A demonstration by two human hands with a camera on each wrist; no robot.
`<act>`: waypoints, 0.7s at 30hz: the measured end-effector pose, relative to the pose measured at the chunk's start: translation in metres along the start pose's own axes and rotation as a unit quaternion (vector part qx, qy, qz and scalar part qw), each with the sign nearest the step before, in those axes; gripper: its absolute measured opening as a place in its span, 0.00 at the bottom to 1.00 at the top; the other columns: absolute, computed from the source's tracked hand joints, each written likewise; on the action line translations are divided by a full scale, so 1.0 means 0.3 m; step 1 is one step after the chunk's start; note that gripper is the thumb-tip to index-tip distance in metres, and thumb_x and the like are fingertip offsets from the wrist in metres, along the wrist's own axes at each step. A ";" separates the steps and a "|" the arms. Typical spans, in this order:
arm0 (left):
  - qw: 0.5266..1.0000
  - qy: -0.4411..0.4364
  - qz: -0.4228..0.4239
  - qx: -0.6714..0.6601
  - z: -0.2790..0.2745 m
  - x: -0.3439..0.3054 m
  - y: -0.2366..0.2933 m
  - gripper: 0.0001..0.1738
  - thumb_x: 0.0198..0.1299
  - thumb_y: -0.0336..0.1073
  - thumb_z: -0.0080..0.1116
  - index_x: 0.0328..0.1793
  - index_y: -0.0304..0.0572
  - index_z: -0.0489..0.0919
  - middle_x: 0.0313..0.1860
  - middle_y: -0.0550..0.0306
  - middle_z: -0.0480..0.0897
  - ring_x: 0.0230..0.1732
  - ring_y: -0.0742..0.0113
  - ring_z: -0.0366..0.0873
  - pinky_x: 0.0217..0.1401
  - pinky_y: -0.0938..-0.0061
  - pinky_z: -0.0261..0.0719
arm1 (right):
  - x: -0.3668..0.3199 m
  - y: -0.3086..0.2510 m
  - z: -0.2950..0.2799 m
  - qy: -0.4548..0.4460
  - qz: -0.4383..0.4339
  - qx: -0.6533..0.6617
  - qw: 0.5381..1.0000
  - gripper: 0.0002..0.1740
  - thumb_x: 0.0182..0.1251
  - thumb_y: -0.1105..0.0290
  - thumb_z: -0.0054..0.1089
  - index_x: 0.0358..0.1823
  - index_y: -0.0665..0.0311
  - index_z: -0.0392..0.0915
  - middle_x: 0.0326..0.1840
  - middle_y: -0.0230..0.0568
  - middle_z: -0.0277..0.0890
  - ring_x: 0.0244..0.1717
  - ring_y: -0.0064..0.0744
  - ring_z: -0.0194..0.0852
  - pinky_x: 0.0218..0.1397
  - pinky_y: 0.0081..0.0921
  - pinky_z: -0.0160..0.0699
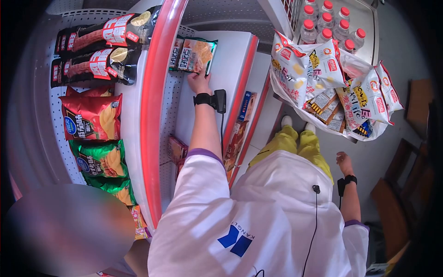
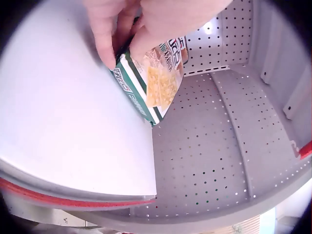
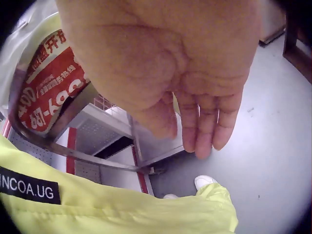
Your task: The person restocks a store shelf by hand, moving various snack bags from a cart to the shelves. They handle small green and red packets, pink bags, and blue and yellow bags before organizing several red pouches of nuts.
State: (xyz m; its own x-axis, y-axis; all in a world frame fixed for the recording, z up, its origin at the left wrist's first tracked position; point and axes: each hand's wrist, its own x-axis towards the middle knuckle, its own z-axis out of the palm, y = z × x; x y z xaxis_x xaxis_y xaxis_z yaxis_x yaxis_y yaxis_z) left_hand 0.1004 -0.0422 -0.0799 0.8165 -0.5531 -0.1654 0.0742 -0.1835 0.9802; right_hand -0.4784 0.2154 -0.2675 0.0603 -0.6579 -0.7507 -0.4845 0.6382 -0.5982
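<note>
My left hand (image 1: 199, 83) reaches onto the white shelf and grips the near edge of a green-and-white biscuit packet (image 1: 196, 53) with crackers printed on its front. In the left wrist view, thumb and fingers of the left hand (image 2: 156, 24) pinch the end of the biscuit packet (image 2: 161, 85), which leans at the shelf's side edge. Another packet of the same look (image 1: 176, 48) is beside it, partly hidden. My right hand (image 1: 344, 162) hangs by my side and holds nothing. Its fingers (image 3: 207, 126) point down, relaxed, in the right wrist view.
Chip bags (image 1: 92, 117) and dark sausage packs (image 1: 99, 64) line the shelf on the left. Behind my right side stands a metal cart (image 1: 369, 27) bearing red-capped bottles (image 1: 325, 19) and a plastic bag of snack packets (image 1: 323, 69). Red shelf edges (image 1: 159, 92) run close to my left arm.
</note>
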 end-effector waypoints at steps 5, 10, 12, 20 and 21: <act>0.997 -0.018 -0.071 0.000 -0.021 0.039 0.011 0.22 0.50 0.27 0.65 0.43 0.37 0.61 0.44 0.50 0.69 0.39 0.62 0.73 0.36 0.69 0.84 | -0.008 0.031 -0.012 0.007 0.005 -0.024 1.000 0.12 0.55 0.78 0.50 0.42 0.66 0.74 0.23 0.38 0.74 0.24 0.29 0.72 0.32 0.24 0.71; 0.995 -0.030 -0.092 -0.007 -0.038 0.018 0.008 0.24 0.49 0.33 0.67 0.45 0.40 0.62 0.39 0.56 0.71 0.37 0.69 0.72 0.34 0.75 0.79 | 0.006 0.060 0.010 -0.003 0.005 0.022 1.000 0.11 0.57 0.74 0.49 0.41 0.66 0.75 0.22 0.38 0.74 0.23 0.29 0.74 0.30 0.26 0.72; 0.995 -0.033 -0.089 0.006 -0.047 0.000 0.027 0.25 0.49 0.35 0.67 0.47 0.40 0.63 0.40 0.57 0.71 0.36 0.70 0.71 0.34 0.75 0.77 | 0.009 0.044 0.014 -0.002 -0.008 0.003 1.000 0.11 0.57 0.74 0.50 0.41 0.66 0.75 0.22 0.38 0.74 0.24 0.29 0.74 0.30 0.25 0.72; 0.991 -0.010 0.066 0.119 -0.201 -0.359 0.090 0.25 0.51 0.33 0.63 0.53 0.42 0.65 0.41 0.58 0.72 0.34 0.72 0.69 0.33 0.78 0.71 | 0.076 -0.016 -0.008 -0.048 -0.045 -0.046 0.997 0.11 0.57 0.71 0.52 0.41 0.64 0.76 0.22 0.39 0.76 0.25 0.29 0.77 0.31 0.24 0.74; 0.983 -0.026 0.096 0.158 -0.231 -0.429 0.088 0.22 0.52 0.29 0.61 0.53 0.43 0.67 0.40 0.59 0.72 0.32 0.72 0.70 0.34 0.78 0.72 | 0.083 -0.030 -0.008 -0.057 -0.040 -0.089 0.994 0.12 0.57 0.70 0.52 0.42 0.64 0.76 0.22 0.40 0.77 0.25 0.29 0.77 0.31 0.25 0.74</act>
State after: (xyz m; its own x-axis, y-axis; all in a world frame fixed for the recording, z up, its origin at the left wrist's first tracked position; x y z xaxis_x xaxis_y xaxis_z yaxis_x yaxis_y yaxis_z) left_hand 0.0369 0.0805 -0.0253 0.7676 -0.6410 0.0052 -0.2653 -0.3104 0.9128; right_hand -0.4747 0.1922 -0.2801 0.1990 -0.6480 -0.7352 -0.6194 0.4982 -0.6068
